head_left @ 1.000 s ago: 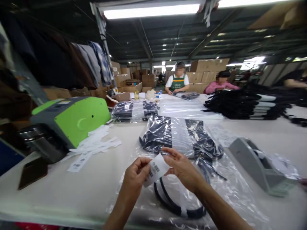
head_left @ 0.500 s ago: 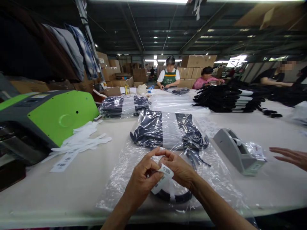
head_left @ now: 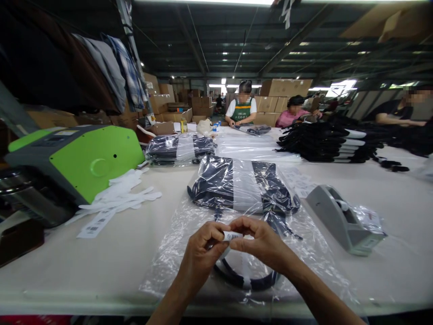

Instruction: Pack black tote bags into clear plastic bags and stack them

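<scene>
My left hand (head_left: pixel 206 246) is closed on a small white barcode label (head_left: pixel 232 235), pinching it between thumb and fingers. At the label's other end my right hand (head_left: pixel 254 235) is closed too, its thumb and fingertips pressed to it. Both hands are above a clear plastic bag (head_left: pixel 176 253) lying on the table. Inside that bag is a dark folded bag (head_left: pixel 213 183) with a white band (head_left: pixel 246 185) across its middle. Its dark looped handle (head_left: pixel 259 283), wrapped with a white strip, curves beneath my hands.
A grey tape dispenser (head_left: pixel 338 216) stands at the right. On the left are a green machine (head_left: pixel 101 158), loose white label strips (head_left: pixel 118 198) and a steel flask (head_left: pixel 30 194). Another bagged item (head_left: pixel 162 149) and a black stack (head_left: pixel 321 140) lie farther back. Co-workers (head_left: pixel 243 108) sit or stand across the table.
The label has turned from hanging downward to lying nearly level between my fingers, and it looks curled. My right hand has shifted around it. Another person's hand at the right has left the view.
</scene>
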A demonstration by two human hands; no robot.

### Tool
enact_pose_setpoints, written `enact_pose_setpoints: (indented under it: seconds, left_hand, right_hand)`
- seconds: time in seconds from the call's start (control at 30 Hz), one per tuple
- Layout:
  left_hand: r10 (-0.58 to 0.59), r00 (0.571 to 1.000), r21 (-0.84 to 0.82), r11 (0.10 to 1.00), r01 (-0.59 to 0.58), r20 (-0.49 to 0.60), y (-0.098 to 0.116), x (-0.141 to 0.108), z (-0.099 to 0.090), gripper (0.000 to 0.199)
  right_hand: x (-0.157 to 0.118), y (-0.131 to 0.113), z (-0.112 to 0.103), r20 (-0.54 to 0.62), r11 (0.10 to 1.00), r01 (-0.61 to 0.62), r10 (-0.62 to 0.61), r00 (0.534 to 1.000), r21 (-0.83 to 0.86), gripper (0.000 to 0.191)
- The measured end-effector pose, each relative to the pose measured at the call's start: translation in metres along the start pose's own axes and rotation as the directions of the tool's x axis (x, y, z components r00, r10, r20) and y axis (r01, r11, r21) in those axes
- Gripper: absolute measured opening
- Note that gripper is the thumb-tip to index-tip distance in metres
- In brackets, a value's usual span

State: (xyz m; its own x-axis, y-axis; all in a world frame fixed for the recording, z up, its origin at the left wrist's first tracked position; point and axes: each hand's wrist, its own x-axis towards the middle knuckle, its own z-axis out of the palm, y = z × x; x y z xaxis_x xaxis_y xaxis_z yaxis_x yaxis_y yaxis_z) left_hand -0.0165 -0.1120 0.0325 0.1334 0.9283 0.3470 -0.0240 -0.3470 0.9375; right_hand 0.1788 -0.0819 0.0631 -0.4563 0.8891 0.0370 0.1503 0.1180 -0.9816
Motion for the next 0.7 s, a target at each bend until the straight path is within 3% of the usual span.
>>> enact_pose_setpoints:
  seconds: [0.13,0.27,0.5,0.7]
  left_hand:
    - [0.036,0.999,0.102,0.994,-0.035,-0.016,0.002,0.002,0.000,0.014]
    - [-0.072,0.996,0.091,0.993,0.077,-0.061,-0.003,0.002,0.001,0.007]
    - [-0.203,0.970,-0.032,0.979,0.200,-0.135,-0.015,0.013,0.005,0.020]
    - [-0.266,0.956,0.091,0.956,0.278,-0.120,-0.022,0.034,-0.003,0.015]
  right_hand:
    - [0.003,-0.003,0.003,-0.083,0.989,-0.007,-0.005,0.997,-0.146,0.016]
    - [0.006,-0.005,0.005,-0.123,0.971,0.026,-0.057,0.991,-0.238,0.007]
    - [0.018,-0.006,0.009,-0.135,0.940,0.031,-0.081,0.988,-0.340,0.011]
    - [0.033,-0.006,0.000,-0.141,0.880,0.059,-0.141,0.980,-0.472,0.014]
